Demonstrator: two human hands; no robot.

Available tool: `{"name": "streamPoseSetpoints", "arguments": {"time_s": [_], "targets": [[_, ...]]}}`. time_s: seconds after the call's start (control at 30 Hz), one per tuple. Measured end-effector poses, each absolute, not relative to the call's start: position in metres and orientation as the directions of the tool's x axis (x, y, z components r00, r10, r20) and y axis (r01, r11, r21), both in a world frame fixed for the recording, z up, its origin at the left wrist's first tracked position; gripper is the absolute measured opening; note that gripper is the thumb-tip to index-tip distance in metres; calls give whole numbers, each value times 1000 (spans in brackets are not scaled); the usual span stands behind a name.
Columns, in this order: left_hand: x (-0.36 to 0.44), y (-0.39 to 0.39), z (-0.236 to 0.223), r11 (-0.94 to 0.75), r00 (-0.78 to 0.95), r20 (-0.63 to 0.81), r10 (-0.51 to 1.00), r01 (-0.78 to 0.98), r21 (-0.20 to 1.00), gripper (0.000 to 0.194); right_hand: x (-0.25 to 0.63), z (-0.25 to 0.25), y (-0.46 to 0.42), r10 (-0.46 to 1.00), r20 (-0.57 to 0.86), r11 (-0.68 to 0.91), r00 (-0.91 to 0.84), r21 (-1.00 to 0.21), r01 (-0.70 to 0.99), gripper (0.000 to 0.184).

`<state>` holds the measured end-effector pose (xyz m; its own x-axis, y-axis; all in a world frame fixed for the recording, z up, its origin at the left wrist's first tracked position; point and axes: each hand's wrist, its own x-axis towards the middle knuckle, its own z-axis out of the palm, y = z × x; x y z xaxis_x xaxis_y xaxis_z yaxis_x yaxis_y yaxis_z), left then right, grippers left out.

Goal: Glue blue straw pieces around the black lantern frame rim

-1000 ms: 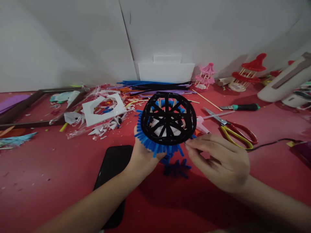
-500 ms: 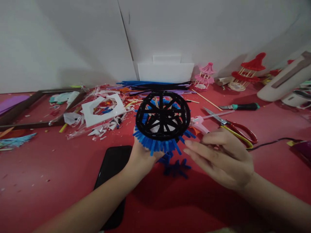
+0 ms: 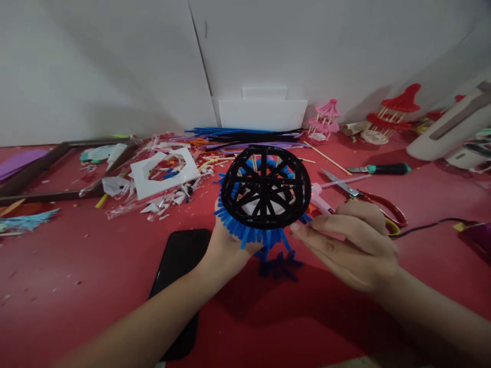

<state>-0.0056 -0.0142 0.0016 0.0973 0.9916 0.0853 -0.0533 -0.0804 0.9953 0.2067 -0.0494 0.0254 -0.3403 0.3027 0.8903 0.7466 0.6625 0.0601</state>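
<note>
A small pavilion-like craft model stands tilted toward me, topped by a black spoked frame (image 3: 264,225) wrapped in fuzzy pipe cleaner. Below the frame hangs a fringe of blue pipe-cleaner pieces (image 3: 245,235), and wooden sticks show through the spokes. My left hand (image 3: 226,250) is closed around the model from underneath; its fingertips are hidden. At the model's right edge, my right hand (image 3: 353,245) has its thumb and fingertips pinched at a blue fringe piece. Loose blue pipe-cleaner pieces (image 3: 280,266) lie on the table just beneath.
A black phone (image 3: 178,266) lies under my left forearm. Scissors (image 3: 378,204), a pink glue gun (image 3: 322,198) and a knife (image 3: 387,168) lie to the right. White foam cutouts (image 3: 146,184) and scraps cover the left. Pink (image 3: 324,120) and red (image 3: 401,105) models stand behind.
The model has shifted slightly right and toward me, along with my left hand. My right fingertips have come up against the blue fringe at its right edge.
</note>
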Motion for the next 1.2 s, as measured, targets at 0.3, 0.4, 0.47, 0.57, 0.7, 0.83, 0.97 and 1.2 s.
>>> {"name": "streamPoseSetpoints", "arguments": {"time_s": [0.3, 0.4, 0.47, 0.57, 0.7, 0.83, 0.97, 1.2], "targets": [[1, -12, -3, 167, 32, -164, 986, -248, 954, 52, 215, 13, -49, 464, 776, 785, -427, -137, 604, 13], [3, -7, -1, 185, -10, -199, 980, -320, 929, 65, 213, 2, -42, 524, 593, 826, -611, -181, 534, 14], [3, -6, 0, 165, 3, -175, 985, -341, 925, 67, 212, -3, -39, 522, 466, 849, -715, -205, 486, 21], [2, -6, -2, 150, 33, -148, 988, -341, 928, 61, 212, -5, -38, 545, 342, 836, -766, -297, 462, 28], [2, -7, -2, 161, 1, -169, 986, -319, 934, 58, 213, -6, -39, 560, 276, 817, -781, -340, 465, 19], [2, -6, -3, 131, 6, -137, 991, -329, 935, 51, 213, -6, -39, 557, 261, 821, -789, -321, 473, 11], [2, -4, -4, 103, 16, -103, 995, -322, 941, 52, 213, -4, -37, 600, 278, 794, -750, -323, 515, 12], [-1, -6, -5, 49, -6, -51, 999, -181, 982, 38, 207, 1, -38, 501, 495, 864, -710, -236, 445, 21]]}}
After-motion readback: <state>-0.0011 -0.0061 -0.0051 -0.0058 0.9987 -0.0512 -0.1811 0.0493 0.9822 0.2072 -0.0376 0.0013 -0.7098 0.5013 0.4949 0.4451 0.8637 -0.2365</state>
